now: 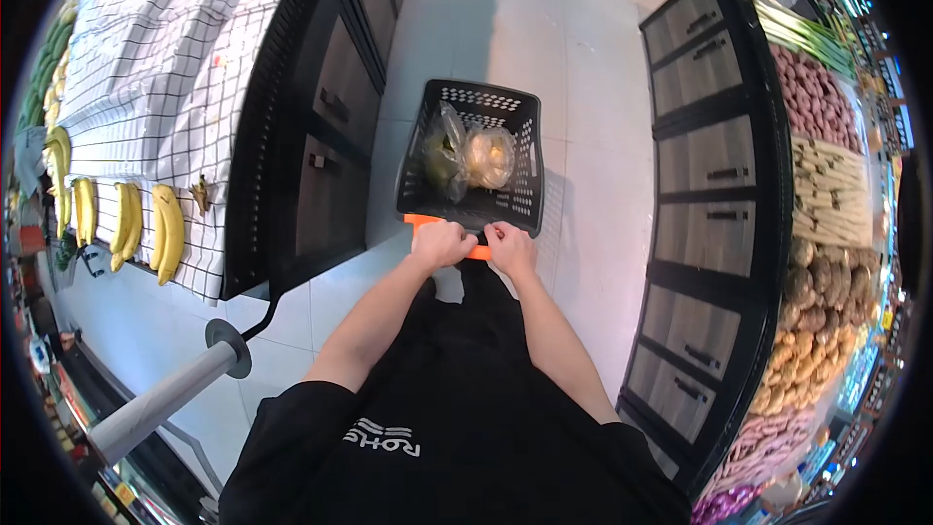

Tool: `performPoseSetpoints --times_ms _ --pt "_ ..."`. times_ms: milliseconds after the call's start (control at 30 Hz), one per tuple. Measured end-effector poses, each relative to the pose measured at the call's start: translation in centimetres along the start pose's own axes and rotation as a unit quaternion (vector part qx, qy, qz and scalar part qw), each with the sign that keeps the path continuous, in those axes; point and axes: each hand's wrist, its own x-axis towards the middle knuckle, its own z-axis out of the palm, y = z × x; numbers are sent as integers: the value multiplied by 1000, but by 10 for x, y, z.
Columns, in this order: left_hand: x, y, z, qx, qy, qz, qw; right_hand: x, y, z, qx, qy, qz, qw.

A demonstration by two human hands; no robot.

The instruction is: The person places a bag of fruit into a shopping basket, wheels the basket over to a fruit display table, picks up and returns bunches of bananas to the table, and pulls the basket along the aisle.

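Observation:
In front of my body is a black perforated shopping basket (415, 151) with an orange handle (418, 222) on its near side. My left hand (444, 243) is wrapped round the left part of that handle. At the handle's right part, my right hand (511, 248) is closed on it too. Inside the basket lies a clear plastic bag (491, 157) with pale yellowish produce. Beside it, to the left, is a greenish item in clear plastic (442, 163); its kind I cannot make out.
On the left, a stand with checked cloth (146, 58) bears several bananas (167, 233). A roll of plastic bags (165, 399) juts out below it. To the right, a drawer cabinet (705, 170) borders racks of potatoes (812, 360) and other root vegetables. Tiled floor (583, 68) runs ahead between them.

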Motion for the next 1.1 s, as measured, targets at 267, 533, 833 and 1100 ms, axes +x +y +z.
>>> performPoseSetpoints --times_ms 267,533,833,1100 --pt "61 11 -37 18 -20 -43 999 73 -16 -26 -32 -65 -33 997" --pt "104 15 -62 13 31 -39 999 126 -38 -45 -37 -87 -35 995" --pt "164 19 -101 -7 30 -61 998 198 -59 -64 -51 -112 -37 992" --pt "230 17 -146 -44 23 -79 996 278 -90 -82 -57 -117 -39 991"
